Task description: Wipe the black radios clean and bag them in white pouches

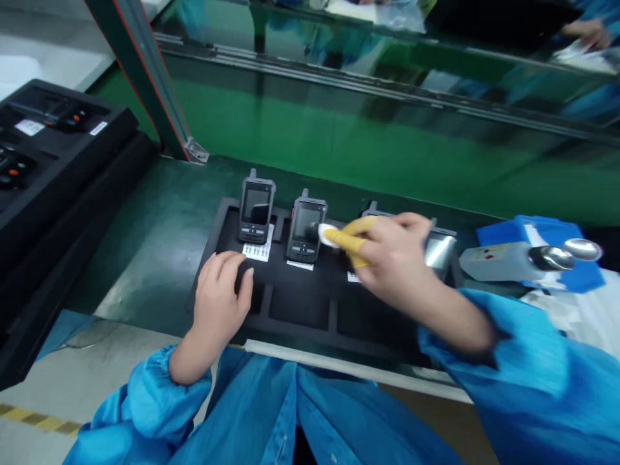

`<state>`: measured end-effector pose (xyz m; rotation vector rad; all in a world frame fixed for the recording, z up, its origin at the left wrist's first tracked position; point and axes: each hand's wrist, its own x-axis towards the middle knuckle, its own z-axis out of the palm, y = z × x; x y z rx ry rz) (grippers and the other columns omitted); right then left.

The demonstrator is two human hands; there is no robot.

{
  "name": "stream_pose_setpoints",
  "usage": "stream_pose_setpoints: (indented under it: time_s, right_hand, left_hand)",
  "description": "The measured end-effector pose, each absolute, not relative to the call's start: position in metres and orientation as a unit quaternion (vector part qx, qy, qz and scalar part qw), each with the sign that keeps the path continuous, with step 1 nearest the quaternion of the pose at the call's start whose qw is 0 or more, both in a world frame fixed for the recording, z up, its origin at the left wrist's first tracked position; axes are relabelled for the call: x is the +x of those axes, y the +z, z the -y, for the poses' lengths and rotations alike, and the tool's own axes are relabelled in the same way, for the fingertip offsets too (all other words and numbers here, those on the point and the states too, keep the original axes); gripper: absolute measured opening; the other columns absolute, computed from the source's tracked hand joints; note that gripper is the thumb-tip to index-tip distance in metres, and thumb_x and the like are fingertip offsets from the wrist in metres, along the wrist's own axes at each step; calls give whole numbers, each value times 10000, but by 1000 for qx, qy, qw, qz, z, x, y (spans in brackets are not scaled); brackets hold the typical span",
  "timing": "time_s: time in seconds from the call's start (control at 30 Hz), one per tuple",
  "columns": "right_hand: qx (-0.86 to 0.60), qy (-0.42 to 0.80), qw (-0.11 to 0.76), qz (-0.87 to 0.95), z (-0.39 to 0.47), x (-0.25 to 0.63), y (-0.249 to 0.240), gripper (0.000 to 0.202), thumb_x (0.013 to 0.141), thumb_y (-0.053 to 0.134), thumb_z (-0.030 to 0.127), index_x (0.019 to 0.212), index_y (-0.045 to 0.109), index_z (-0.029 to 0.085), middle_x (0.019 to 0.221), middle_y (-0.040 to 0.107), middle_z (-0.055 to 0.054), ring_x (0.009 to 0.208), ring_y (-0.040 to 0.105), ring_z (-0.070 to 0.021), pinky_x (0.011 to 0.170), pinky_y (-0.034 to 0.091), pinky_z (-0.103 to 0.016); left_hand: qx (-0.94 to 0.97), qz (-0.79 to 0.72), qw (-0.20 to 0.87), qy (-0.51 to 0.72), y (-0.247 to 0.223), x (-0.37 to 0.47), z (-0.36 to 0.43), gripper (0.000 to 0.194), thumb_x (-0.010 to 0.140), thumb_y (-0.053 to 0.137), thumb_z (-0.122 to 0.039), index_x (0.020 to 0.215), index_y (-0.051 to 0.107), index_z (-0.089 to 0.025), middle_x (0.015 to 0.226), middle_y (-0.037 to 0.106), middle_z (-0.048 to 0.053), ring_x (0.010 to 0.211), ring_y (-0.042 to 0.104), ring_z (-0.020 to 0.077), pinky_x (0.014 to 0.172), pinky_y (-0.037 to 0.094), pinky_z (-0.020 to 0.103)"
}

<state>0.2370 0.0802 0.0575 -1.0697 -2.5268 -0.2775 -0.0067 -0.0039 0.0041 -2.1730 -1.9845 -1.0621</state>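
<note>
My right hand (394, 258), with yellow covers on some fingers, pinches a small white cotton pad (329, 235) at the right edge of a handheld two-way radio (306, 229). My left hand (220, 294) holds nothing; its fingers are loosely bent and its thumb stands apart, over the left edge of the black foam tray (278, 332). Just beyond it another radio (256, 210) lies screen up, a white barcode label (258, 250) below it. A third radio (374, 209) is mostly hidden behind my right hand, and a fourth radio (440, 252) shows partly beside my wrist.
At the right lie a clear bottle with a metal top (504, 260) and a blue box (557, 232). Stacked black trays (62, 161) with more radios stand at the left. A green partition (314, 129) runs along the back, with another person's hand (588, 31) beyond it.
</note>
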Motion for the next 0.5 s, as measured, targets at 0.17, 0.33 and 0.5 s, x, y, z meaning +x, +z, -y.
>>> stream_pose_setpoints:
  time_s: [0.17,0.33,0.5]
  right_hand:
    - [-524,-237,209,791,-64,334,68,244,848,484,254,883,721,206,806,678,-66,721,572,-180,711,269,-351]
    - [-584,-340,232,700,-38,401,55,403,892,386,396,902,734,193,702,638,-69,562,500,-166,640,256,-336]
    - [-568,-374,236,694,-25,429,41,456,893,348,428,818,723,177,598,551,-38,497,430,-156,605,252,-323]
  left_hand:
    - [-697,655,-8,-292,21,-3,-28,505,861,544,-255,1315,435,-60,1214,538,224,1141,559,324,928,504,458]
    - [-682,693,-38,-230,23,10,-53,803,799,633,-331,1447,248,-55,1326,432,267,1145,554,392,878,520,505]
    - [-652,725,-36,-217,17,17,-62,954,757,678,-394,1481,149,-69,1234,476,239,1111,566,404,869,511,515]
